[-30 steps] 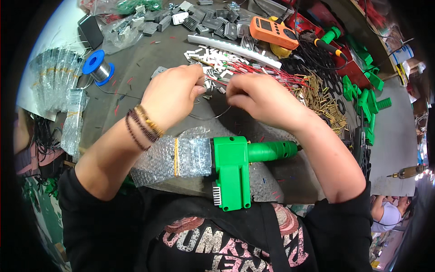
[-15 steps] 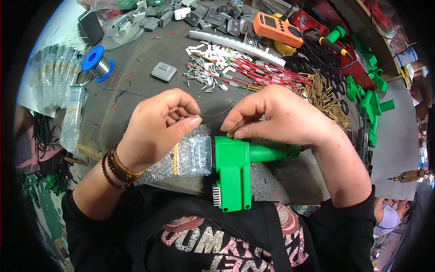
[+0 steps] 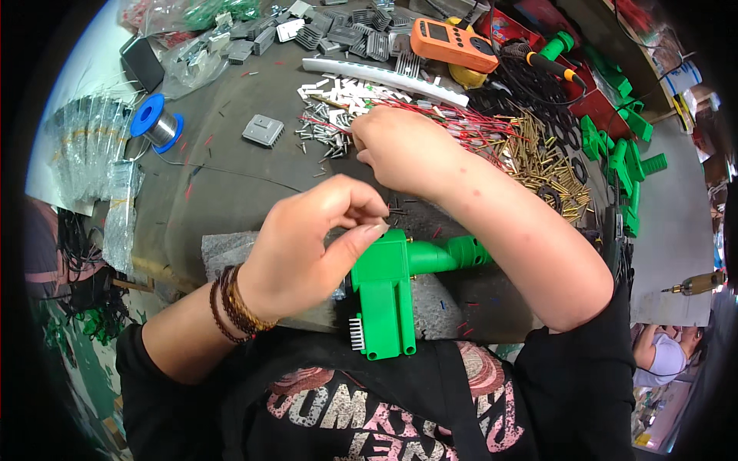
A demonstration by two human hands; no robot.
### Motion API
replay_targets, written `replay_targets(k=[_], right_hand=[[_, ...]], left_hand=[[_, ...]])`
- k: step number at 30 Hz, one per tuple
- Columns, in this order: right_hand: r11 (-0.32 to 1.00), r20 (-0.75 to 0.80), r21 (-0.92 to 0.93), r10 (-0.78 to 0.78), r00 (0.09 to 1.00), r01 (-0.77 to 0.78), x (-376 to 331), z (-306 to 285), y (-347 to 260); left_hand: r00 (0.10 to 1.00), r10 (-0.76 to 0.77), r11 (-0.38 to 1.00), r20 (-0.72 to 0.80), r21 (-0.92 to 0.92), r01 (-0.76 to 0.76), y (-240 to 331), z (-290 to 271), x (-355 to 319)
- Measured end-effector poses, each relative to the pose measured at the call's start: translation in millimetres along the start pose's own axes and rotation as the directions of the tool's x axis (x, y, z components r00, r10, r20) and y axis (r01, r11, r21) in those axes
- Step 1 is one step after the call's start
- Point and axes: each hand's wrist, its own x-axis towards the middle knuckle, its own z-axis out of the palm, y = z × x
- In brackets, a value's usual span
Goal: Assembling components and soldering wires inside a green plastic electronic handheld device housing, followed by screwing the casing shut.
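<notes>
A green plastic housing (image 3: 387,300) lies at the table's front edge against my body, with a tube-like green arm on its right and a finned metal piece (image 3: 356,333) at its lower left. My left hand (image 3: 311,246) is closed in a pinch over the housing's top end; whatever is between thumb and forefinger is too small to make out. Farther off, my right hand (image 3: 407,150) reaches to the near edge of the pile of small silver screws (image 3: 321,132). Its fingertips are mostly hidden behind the hand. A few dark screws (image 3: 397,207) lie just beyond the housing.
Behind the right hand are red wires (image 3: 469,132), brass pins (image 3: 550,173) and a white strip (image 3: 384,81). An orange multimeter (image 3: 453,44) stands farther back. At left are a grey finned block (image 3: 263,131), a solder spool (image 3: 157,123) and bubble-wrapped packs (image 3: 88,142).
My right hand has moved from above the housing up and away to the silver screws. My left hand has shifted right, onto the housing's top end, still pinched.
</notes>
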Motion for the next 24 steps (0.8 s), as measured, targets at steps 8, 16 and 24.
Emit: replay_targets(k=[8,16,24], right_hand=[[0.857,-0.213,0.514,0.085,0.973,0.038,-147,-40,5],[0.987,-0.575,-0.093,-0.162,0.802,0.132,-190,13,5],[0.810,-0.695,-0.032,0.403,0.596,-0.586,-298,-28,123]], left_hand=[[0.971,0.236,0.893,0.039,0.385,-0.233,5,1,12],[0.979,0.087,0.942,0.186,0.304,-0.142,13,60,60],[0.938,0.126,0.826,0.324,0.489,-0.280,10,61,58]])
